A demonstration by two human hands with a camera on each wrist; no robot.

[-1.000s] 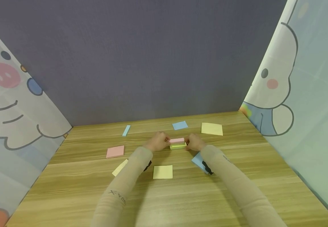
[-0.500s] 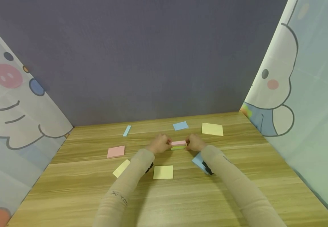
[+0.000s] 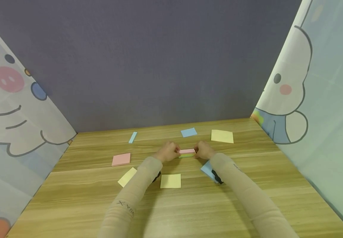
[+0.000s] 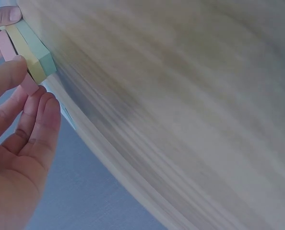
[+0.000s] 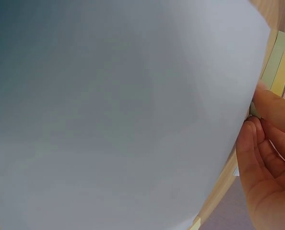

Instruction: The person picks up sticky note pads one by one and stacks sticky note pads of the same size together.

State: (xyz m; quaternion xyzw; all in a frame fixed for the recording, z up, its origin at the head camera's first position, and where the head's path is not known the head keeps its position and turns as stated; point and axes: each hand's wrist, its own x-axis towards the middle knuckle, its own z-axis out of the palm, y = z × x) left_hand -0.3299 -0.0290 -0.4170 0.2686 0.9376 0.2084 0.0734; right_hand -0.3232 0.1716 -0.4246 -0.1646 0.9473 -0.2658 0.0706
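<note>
A small stack of sticky note pads lies on the wooden table between both hands: a green pad (image 4: 47, 63) at the bottom, a yellow pad (image 4: 35, 68) in the middle, a pink pad (image 3: 187, 151) on top. With thumb and fingers, the left hand (image 3: 167, 151) pinches the pink pad's left end. The right hand (image 3: 204, 150) pinches the stack's opposite end, its thumb by the green and yellow layers in the right wrist view. Part of that grip is hidden there.
Around the hands lie a blue note (image 3: 188, 132), yellow notes (image 3: 222, 136) (image 3: 170, 181) (image 3: 127, 177), a pink pad (image 3: 121, 159) and a light blue strip (image 3: 132, 137). Another blue note (image 3: 207, 170) sits partly under the right forearm. A dark panel (image 3: 165, 66) borders the table's back.
The pink pad has come down and lines up more closely over the yellow and green pads. The left hand has shifted slightly right and toward the body; the right hand has barely moved.
</note>
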